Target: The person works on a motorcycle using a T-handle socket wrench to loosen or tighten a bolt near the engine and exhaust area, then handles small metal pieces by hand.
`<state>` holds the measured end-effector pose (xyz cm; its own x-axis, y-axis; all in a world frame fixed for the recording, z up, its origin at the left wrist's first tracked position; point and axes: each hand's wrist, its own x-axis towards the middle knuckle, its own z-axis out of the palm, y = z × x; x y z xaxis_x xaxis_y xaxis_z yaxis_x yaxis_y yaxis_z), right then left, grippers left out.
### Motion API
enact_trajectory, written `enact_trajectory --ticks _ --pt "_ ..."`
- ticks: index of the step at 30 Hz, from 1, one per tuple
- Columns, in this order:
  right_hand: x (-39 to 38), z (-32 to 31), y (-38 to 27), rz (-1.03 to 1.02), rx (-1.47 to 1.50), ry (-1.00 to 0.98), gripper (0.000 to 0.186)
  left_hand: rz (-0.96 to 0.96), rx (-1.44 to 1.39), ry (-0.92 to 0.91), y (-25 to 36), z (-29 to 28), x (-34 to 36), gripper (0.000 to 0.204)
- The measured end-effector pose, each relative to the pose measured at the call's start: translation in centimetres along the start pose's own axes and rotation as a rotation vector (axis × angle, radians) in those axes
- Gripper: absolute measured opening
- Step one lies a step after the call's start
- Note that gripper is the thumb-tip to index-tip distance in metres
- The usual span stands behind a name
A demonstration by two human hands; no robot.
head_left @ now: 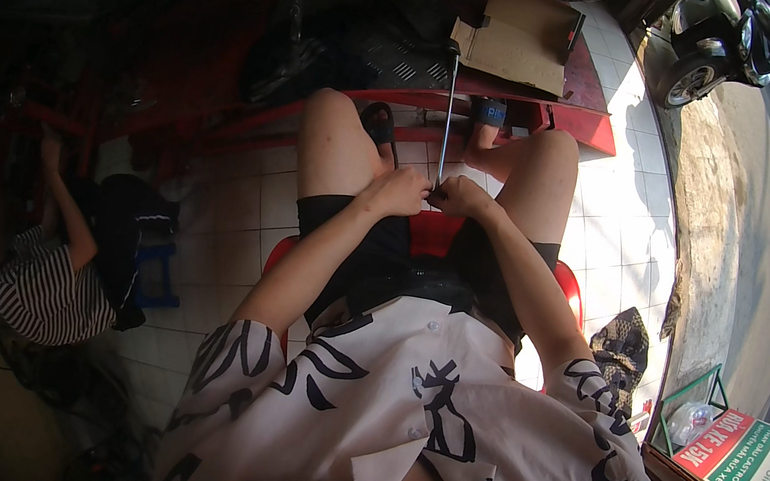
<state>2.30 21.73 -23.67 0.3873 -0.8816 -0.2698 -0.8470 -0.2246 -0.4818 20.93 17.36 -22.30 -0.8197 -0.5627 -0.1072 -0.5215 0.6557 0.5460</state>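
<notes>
My left hand (400,191) and my right hand (461,195) meet between my knees, both with fingers closed. A long thin metal rod (447,120) runs from my fingers away to the edge of a red metal platform (585,121). The rod's near end sits at the fingertips of my right hand. What my left fingers pinch is hidden; they touch a small dark spot beside the rod's end. The rod's far end meets a dark part of the platform, and the joint is hard to see.
I sit on a red plastic chair (570,295). An opened cardboard box (518,35) lies on the platform. At left a person in a striped shirt (59,295) works near a blue stool (160,273). A motorbike (722,52) and a sign (724,450) stand at right.
</notes>
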Motion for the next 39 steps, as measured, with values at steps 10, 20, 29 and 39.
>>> enact_trajectory --ticks 10,20,29,39 --pt "0.4 0.0 -0.1 0.001 0.144 -0.06 0.043 -0.052 0.052 -0.05 0.6 -0.7 -0.4 0.02" --pt "1.2 0.5 0.1 0.047 0.201 -0.047 0.045 -0.052 -0.02 -0.05 -0.5 0.0 -0.7 0.015" --pt "0.6 0.5 0.7 -0.012 0.213 0.003 0.078 -0.054 -0.054 -0.01 0.0 0.4 -0.7 0.015" --pt "0.5 0.3 0.8 -0.103 0.183 0.27 0.079 -0.092 -0.008 0.088 1.0 -0.5 -0.3 0.014"
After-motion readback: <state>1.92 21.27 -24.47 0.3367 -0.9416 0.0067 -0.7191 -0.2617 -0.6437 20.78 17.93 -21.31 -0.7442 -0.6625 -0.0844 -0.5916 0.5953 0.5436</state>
